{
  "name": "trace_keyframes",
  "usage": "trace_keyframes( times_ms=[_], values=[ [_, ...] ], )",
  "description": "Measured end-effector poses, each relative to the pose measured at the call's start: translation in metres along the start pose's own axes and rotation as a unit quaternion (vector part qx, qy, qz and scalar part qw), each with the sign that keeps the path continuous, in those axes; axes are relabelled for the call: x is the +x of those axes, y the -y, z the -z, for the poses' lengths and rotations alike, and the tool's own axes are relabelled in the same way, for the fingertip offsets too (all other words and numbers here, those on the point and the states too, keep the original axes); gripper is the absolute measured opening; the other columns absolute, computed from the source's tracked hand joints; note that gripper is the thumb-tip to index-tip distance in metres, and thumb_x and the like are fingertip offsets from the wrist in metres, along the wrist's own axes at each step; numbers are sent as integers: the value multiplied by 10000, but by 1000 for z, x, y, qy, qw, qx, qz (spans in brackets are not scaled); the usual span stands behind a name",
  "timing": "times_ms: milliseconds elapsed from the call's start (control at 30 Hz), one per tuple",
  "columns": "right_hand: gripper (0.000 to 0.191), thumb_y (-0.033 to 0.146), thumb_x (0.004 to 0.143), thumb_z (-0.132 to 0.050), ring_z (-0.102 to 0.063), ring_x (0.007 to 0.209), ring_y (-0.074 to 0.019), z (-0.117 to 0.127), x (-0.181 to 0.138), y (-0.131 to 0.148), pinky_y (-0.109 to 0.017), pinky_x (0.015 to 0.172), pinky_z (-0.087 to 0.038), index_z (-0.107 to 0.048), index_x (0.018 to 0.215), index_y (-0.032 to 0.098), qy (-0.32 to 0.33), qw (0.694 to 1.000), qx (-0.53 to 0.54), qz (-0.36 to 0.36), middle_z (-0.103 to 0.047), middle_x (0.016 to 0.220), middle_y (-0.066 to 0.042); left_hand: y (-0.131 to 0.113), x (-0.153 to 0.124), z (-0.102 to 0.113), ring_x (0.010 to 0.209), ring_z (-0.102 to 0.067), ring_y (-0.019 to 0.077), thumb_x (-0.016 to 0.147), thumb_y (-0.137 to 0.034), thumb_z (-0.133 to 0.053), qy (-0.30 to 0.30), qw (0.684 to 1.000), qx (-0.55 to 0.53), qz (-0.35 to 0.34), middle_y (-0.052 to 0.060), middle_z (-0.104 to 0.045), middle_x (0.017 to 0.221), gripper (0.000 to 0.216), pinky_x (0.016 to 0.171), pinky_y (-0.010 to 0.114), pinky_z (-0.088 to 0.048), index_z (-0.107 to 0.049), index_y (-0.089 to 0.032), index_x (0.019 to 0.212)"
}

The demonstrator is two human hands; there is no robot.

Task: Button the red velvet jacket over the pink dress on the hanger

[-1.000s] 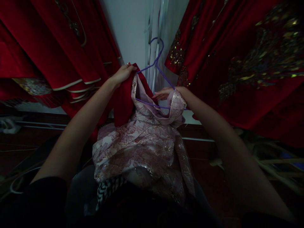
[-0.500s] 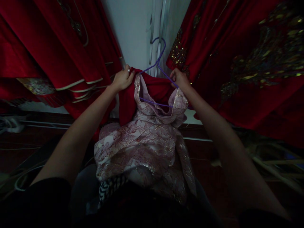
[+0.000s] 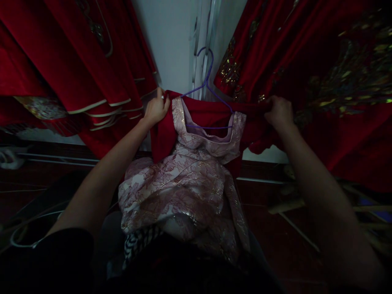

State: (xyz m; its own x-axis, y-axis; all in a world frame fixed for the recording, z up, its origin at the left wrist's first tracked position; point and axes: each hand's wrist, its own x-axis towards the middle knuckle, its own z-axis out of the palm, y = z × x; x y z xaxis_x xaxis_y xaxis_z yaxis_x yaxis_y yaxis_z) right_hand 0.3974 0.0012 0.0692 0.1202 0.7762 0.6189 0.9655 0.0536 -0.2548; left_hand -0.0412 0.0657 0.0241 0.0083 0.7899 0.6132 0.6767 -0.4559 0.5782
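Grips red cloth [image 3: 210, 112] with left hand [image 3: 155, 109] and right hand [image 3: 281, 113], both curled closed — could, by tugging unevenly, drag the dress [image 3: 196, 179] off the hanger [image 3: 206, 81].

1. I see a pale pink brocade dress [image 3: 199, 175], glinting with metallic thread, its wide neckline spread open and its skirt rumpled below.
2. A purple hanger [image 3: 207, 81] sits in its shoulders, hook upward, crossbar across the neck opening.
3. Plain red cloth [image 3: 208, 112] stretches sideways behind both.
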Motion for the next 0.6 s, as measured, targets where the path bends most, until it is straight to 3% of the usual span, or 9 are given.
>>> trace_keyframes(
  times_ms=[100, 200, 300, 400, 467, 600],
  values=[
    [258, 16, 618, -595, -599, 804, -261, 12, -13, -7, -430, 830, -455, -597, 804, 194, 48, 999, 20, -13, -659, 840, -137, -4, -5, -2, 990, -633, 280, 909, -484, -458, -16, 1000, 8, 7, 102, -669, 934, 396, 868, 362, -408, -479, -210, 1194],
    [183, 128, 671, -616, -577, 724, -222, 8, -28, 1, -431, 797, -479, -578, 829, 212, 99, 989, 105, -31, -637, 799, -80, -10, -11, -5, 937, -650, 264, 922, -469, -447, -28, 999, 37, 11, 90, -663, 863, 376, 836, 350, -433, -493, -205, 1186],
    [322, 193, 686, -587, -586, 737, -201, -17, -39, 14, -425, 791, -508, -537, 1003, 217, 124, 964, 236, -17, -625, 848, -29, -17, -15, -6, 919, -661, 251, 922, -457, -458, -29, 998, 55, 27, 68, -655, 804, 372, 809, 330, -456, -488, -206, 1196],
    [379, 184, 684, -529, -594, 821, -193, -53, -44, 35, -399, 839, -503, -491, 1060, 221, 96, 944, 314, -10, -601, 902, -16, -22, -19, -8, 896, -668, 242, 926, -416, -461, -28, 995, 86, 34, 62, -656, 790, 375, 787, 324, -465, -457, -202, 1234],
    [357, 156, 678, -495, -584, 864, -193, -74, -46, 56, -396, 882, -484, -472, 1029, 220, 80, 939, 334, -4, -580, 931, -25, -24, -23, -10, 874, -669, 240, 931, -390, -448, -38, 993, 103, 30, 74, -659, 809, 376, 776, 329, -466, -444, -187, 1247],
    [344, 112, 674, -451, -552, 919, -186, -98, -58, 116, -363, 896, -459, -425, 995, 234, 76, 918, 383, 74, -535, 984, -38, -23, -29, -15, 874, -660, 252, 938, -392, -426, -60, 994, 87, 15, 99, -655, 848, 353, 785, 360, -464, -455, -160, 1202]
  ],
)
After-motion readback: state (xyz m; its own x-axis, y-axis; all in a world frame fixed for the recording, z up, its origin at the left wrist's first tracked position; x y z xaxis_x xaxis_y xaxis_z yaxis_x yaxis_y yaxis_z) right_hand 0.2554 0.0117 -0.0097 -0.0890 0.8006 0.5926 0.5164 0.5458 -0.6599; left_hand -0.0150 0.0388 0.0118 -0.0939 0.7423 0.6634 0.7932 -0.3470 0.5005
